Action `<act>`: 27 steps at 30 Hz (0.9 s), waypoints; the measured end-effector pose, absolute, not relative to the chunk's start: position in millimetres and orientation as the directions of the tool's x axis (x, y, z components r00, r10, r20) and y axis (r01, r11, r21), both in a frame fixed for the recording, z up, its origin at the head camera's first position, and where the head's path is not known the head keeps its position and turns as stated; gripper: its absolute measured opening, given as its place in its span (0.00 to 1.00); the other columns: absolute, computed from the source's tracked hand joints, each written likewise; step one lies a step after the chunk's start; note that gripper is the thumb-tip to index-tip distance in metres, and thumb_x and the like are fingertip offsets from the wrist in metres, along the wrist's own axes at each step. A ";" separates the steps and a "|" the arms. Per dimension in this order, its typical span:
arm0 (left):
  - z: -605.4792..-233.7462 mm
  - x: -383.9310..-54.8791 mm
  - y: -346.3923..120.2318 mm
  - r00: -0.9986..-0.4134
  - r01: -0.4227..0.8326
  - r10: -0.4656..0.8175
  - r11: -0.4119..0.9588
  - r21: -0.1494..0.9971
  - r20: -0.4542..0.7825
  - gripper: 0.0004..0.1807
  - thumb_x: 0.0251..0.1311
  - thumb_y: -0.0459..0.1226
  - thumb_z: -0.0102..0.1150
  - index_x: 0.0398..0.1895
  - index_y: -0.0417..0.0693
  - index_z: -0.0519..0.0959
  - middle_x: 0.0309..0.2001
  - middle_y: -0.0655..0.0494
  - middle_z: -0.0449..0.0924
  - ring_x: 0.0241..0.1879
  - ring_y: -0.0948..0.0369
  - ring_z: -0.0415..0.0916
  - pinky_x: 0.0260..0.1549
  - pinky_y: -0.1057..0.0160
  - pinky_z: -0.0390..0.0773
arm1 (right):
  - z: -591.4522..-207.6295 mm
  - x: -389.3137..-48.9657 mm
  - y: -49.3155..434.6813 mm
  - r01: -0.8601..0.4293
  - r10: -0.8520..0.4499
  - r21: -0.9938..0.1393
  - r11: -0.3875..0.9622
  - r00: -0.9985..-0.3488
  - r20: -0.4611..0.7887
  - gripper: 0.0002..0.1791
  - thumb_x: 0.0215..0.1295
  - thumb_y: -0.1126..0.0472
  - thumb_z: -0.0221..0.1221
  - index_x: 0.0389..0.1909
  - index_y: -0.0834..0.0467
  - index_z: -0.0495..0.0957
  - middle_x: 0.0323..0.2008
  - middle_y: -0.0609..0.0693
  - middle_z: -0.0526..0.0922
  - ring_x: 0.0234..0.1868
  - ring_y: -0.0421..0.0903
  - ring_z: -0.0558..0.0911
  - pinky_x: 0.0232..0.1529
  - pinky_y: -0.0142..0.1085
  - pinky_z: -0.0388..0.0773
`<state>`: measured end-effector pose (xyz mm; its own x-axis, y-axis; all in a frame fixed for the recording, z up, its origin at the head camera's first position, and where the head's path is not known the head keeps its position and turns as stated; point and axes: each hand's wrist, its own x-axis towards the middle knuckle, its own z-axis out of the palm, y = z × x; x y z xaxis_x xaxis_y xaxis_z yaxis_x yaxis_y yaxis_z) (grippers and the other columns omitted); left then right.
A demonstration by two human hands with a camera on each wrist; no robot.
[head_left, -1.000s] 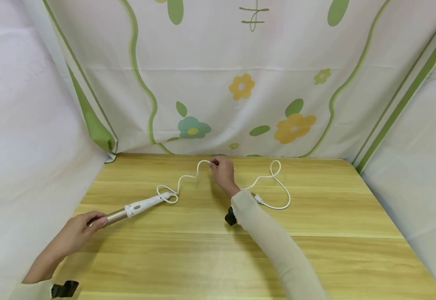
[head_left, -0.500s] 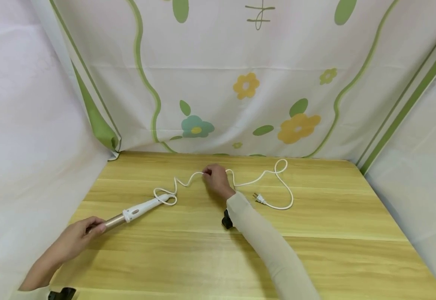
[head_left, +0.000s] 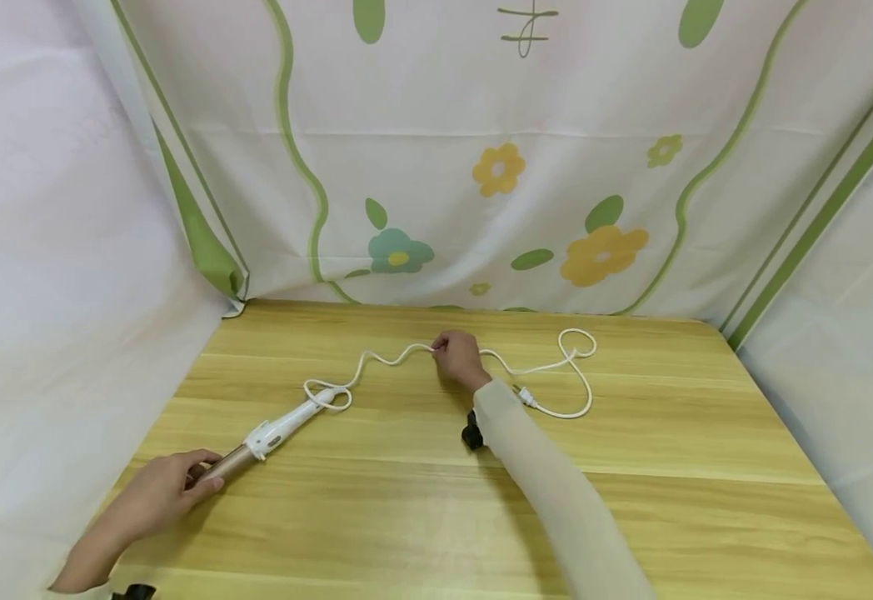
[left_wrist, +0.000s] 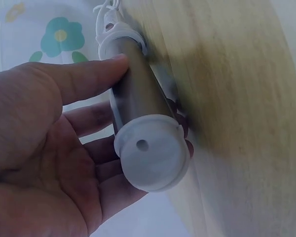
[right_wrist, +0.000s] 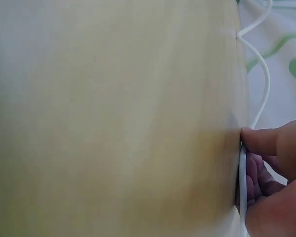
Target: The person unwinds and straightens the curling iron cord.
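Observation:
A curling iron with a white handle and a bronze-coloured barrel lies slanted at the left of the table. My left hand grips the barrel, thumb on one side and fingers round the other; the left wrist view shows its white end cap. The white cord leaves the handle in a small loop and runs right. My right hand pinches the cord between thumb and fingers near the back of the table. Beyond it the cord curls to a two-pin plug, close to the right sleeve.
The wooden table fills the lower view. A flowered cloth hangs along its back edge, with pale cloth at the left side and more at the right. A black wrist camera mount sits below the right cuff.
The left hand has drawn the curling iron slightly nearer, down in view. The right hand went left along the cord, then back right, still pinching it. The cord between them lies straighter.

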<state>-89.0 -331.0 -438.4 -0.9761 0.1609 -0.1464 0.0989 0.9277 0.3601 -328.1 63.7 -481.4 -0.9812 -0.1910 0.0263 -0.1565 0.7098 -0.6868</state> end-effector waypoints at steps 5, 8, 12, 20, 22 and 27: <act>-436.8 -91.4 -326.8 -0.976 0.077 0.142 0.932 0.354 -0.162 0.22 0.64 0.44 0.63 0.52 0.35 0.79 0.34 0.55 0.85 0.29 0.66 0.77 0.25 0.66 0.73 | -483.0 -333.3 88.5 -0.085 -0.082 -0.709 0.701 -0.996 0.038 0.07 0.68 0.66 0.60 0.37 0.59 0.87 0.39 0.54 0.87 0.42 0.50 0.84 0.46 0.43 0.81; -436.8 -92.6 -322.9 -0.979 0.048 0.115 0.934 0.354 -0.169 0.22 0.65 0.44 0.62 0.51 0.33 0.78 0.33 0.54 0.85 0.26 0.66 0.76 0.23 0.66 0.72 | -484.1 -335.8 100.4 -0.051 -0.047 -0.719 0.693 -0.999 0.026 0.08 0.68 0.66 0.58 0.38 0.59 0.87 0.39 0.54 0.87 0.42 0.51 0.84 0.47 0.44 0.81; -438.1 -94.3 -315.8 -0.983 0.008 0.071 0.937 0.349 -0.167 0.21 0.67 0.42 0.60 0.49 0.30 0.77 0.26 0.57 0.82 0.21 0.65 0.73 0.20 0.65 0.70 | -483.4 -336.9 111.3 -0.020 -0.021 -0.730 0.683 -1.000 0.008 0.08 0.69 0.66 0.57 0.39 0.59 0.86 0.41 0.55 0.87 0.43 0.52 0.84 0.47 0.44 0.81; -440.4 -103.2 -306.9 -0.991 -0.060 -0.023 0.956 0.289 -0.130 0.19 0.66 0.42 0.57 0.42 0.28 0.76 0.17 0.56 0.70 0.15 0.61 0.66 0.15 0.62 0.65 | -482.8 -338.6 118.0 -0.004 -0.003 -0.728 0.686 -1.000 0.002 0.09 0.69 0.66 0.57 0.40 0.59 0.86 0.42 0.55 0.87 0.44 0.53 0.84 0.47 0.45 0.81; -440.2 -106.4 -307.0 -0.992 -0.071 -0.042 0.961 0.267 -0.115 0.18 0.66 0.42 0.57 0.38 0.31 0.76 0.17 0.55 0.69 0.15 0.60 0.65 0.15 0.61 0.64 | -483.7 -339.0 118.2 -0.009 -0.006 -0.726 0.688 -1.000 0.007 0.08 0.69 0.66 0.57 0.39 0.59 0.86 0.41 0.55 0.87 0.43 0.53 0.84 0.47 0.45 0.81; -440.4 -115.7 -311.1 -0.994 -0.088 -0.069 0.966 0.244 -0.086 0.17 0.66 0.43 0.55 0.28 0.37 0.74 0.17 0.53 0.69 0.16 0.58 0.66 0.14 0.61 0.64 | -486.2 -339.8 115.8 -0.029 -0.019 -0.720 0.693 -1.000 0.023 0.06 0.68 0.66 0.60 0.38 0.59 0.85 0.38 0.55 0.86 0.41 0.52 0.84 0.45 0.44 0.81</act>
